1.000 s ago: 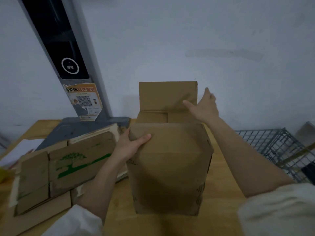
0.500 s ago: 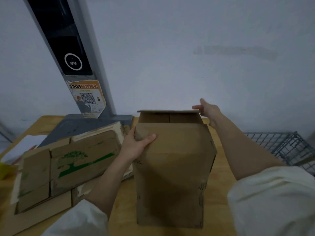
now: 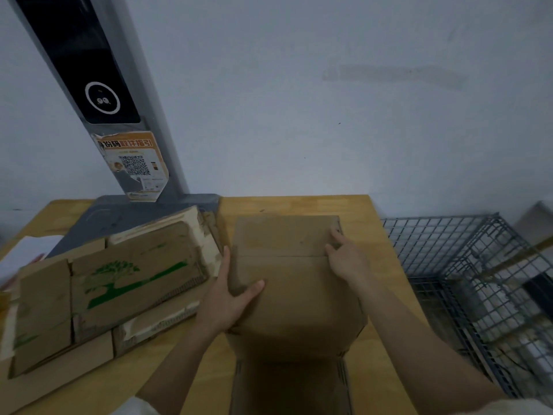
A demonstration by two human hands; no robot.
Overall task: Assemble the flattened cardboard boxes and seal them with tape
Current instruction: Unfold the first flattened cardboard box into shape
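A brown cardboard box [image 3: 296, 298] stands upright on the wooden table [image 3: 377, 298] in front of me, its top flaps folded down and meeting at a seam. My left hand [image 3: 230, 298] grips the box's upper left edge, thumb on the near flap and fingers down the side. My right hand [image 3: 347, 259] lies on the right end of the seam, fingers curled over the far flap's edge. To the left lies a stack of flattened cardboard boxes [image 3: 119, 280], the top one printed with a green tree. No tape is in view.
A grey post with a dark panel and an orange QR sticker [image 3: 134, 166] rises from a grey base at the table's back left. A wire mesh cage [image 3: 478, 295] stands off the table's right edge. White paper [image 3: 24, 253] lies at far left.
The far flap stood upright, then my right hand folded it down flat onto the box top. My view has tilted down toward the box. My left hand kept its grip.
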